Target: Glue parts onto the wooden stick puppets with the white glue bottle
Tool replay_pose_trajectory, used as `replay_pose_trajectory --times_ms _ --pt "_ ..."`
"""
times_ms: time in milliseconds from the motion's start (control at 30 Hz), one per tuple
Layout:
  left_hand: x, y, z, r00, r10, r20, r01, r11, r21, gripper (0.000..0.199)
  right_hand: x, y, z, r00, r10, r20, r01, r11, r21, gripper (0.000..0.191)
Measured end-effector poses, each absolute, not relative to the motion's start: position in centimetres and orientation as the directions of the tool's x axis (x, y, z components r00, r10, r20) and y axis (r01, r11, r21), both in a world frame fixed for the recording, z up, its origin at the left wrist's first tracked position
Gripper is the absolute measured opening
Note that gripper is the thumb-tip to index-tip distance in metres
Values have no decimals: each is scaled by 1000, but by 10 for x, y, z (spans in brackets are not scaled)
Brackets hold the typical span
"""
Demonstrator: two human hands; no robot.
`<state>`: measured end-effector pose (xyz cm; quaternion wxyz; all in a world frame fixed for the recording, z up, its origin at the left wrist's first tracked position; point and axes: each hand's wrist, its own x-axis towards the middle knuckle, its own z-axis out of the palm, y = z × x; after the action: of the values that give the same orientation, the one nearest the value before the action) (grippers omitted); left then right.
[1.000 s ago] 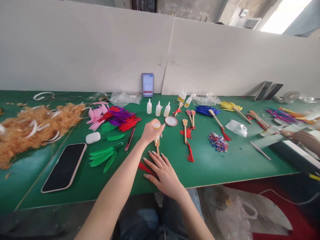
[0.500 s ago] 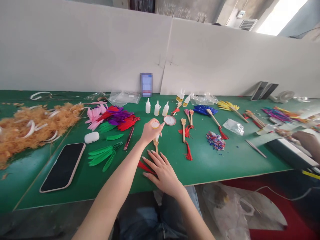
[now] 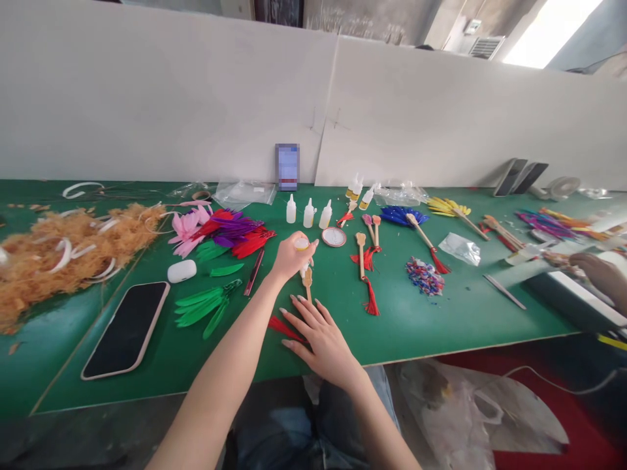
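My left hand (image 3: 289, 258) grips a small glue bottle (image 3: 302, 245) turned upside down, its yellow base up and its tip touching the head of a wooden stick (image 3: 307, 279) that lies on the green table (image 3: 441, 326). My right hand (image 3: 321, 336) lies flat, fingers spread, over the lower part of that stick. The stick's red tassel (image 3: 283, 328) shows just left of the fingers.
A phone (image 3: 126, 328), a white earbud case (image 3: 181, 270) and green feathers (image 3: 203, 303) lie to the left. Coloured feathers (image 3: 230, 232), three glue bottles (image 3: 308, 213), a round lid (image 3: 334, 236) and tasselled sticks (image 3: 365, 261) lie beyond. Another person's hand (image 3: 600, 274) works at far right.
My hands stay almost where they were; the bottle tip remains on the stick. The other person's hand at far right has shifted slightly.
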<state>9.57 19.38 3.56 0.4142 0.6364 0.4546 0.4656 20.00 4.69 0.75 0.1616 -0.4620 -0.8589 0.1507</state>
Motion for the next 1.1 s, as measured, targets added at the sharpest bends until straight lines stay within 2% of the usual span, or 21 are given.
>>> replay_pose_trajectory --times_ms 167,300,467,600,733,933,1000,1100 --pt "94 196 35 285 948 143 141 -189 972 26 200 47 7 -520 843 133 746 525 -409 52" --pt "94 196 35 200 961 191 132 -220 966 25 200 47 8 -521 843 133 746 525 -409 51" --pt "93 196 36 307 942 138 137 -187 973 24 200 46 10 -517 845 135 748 523 -409 52" --pt "89 198 35 198 966 164 171 -199 965 25 200 47 10 -515 847 131 748 519 -414 51" --pt "90 199 34 256 957 135 160 -180 971 24 200 47 9 -511 850 125 749 513 -419 51" --pt "89 200 41 119 979 166 2 -167 986 24 200 47 9 -514 849 118 747 511 -425 51" --pt "90 199 42 164 974 155 -17 -154 988 23 200 47 8 -516 849 116 747 512 -423 51" --pt "90 197 43 286 950 125 44 -143 989 24 200 47 9 -514 848 130 745 516 -423 51"
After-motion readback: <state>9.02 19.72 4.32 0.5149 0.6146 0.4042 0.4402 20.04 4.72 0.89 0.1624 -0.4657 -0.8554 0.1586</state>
